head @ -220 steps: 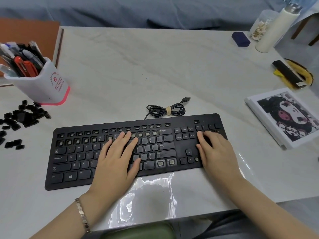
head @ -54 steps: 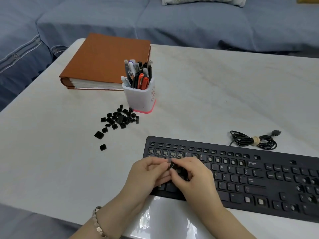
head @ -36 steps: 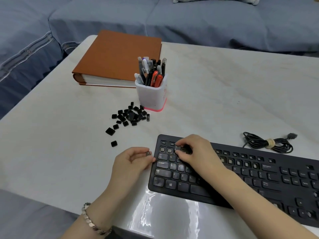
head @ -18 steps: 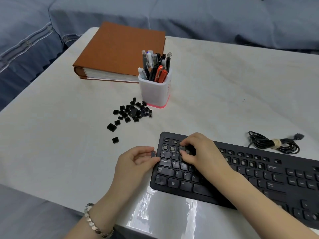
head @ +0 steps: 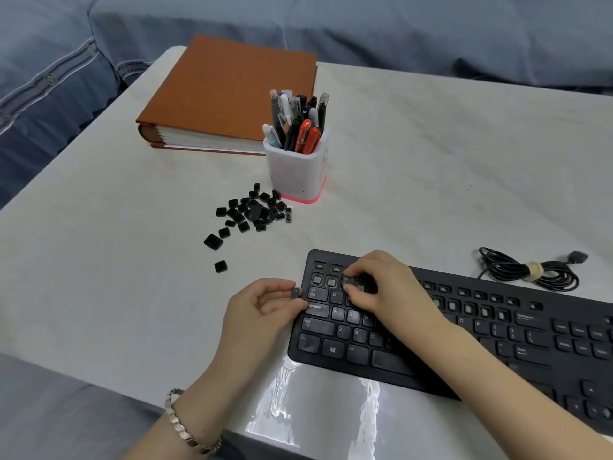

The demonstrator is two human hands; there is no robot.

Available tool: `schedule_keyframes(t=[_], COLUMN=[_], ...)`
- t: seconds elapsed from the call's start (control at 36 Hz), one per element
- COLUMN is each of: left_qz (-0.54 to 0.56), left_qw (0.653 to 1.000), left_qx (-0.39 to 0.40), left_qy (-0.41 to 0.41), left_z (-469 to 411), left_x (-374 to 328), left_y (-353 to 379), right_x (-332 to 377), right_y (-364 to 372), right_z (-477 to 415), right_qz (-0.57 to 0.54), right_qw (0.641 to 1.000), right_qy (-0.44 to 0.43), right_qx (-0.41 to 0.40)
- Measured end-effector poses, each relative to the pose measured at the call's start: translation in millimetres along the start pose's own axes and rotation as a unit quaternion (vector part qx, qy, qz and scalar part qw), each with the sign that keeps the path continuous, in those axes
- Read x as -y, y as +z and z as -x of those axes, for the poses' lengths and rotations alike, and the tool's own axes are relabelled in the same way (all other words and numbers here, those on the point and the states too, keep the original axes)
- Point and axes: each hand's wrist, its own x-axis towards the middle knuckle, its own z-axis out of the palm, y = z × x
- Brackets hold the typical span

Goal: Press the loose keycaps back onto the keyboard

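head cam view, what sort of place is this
Likely a home living room used as a work spot: a pale stone-look table beside a blue sofa, with a pen holder, a thick brown binder and a keyboard on it.

**Setting: table and upholstery**

We note a pale, marble-patterned table (head: pixel 431 154) filling most of the view, its far-left corner rounded. Blue-grey cushioned seating (head: pixel 398 31) runs along its far and left sides. A bright glare patch (head: pixel 318 410) sits on the glossy near edge.
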Motion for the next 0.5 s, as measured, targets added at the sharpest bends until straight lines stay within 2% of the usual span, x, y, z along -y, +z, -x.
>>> schedule_keyframes(t=[0.22, 0.5], left_qz=[0.003, 0.019], left_qw=[1.000, 1.000], left_qx=[0.005, 0.015], left_qy=[-0.018, -0.014], left_z=[2, 1], left_x=[0, -2], left_y=[1, 1], right_x=[5, 8], right_y=[-2, -8], right_z=[-1, -16], right_qz=[-0.007, -0.057], right_qw=[1.000, 0.988], right_qy=[0.018, 0.146], right_qx=[0.006, 0.018])
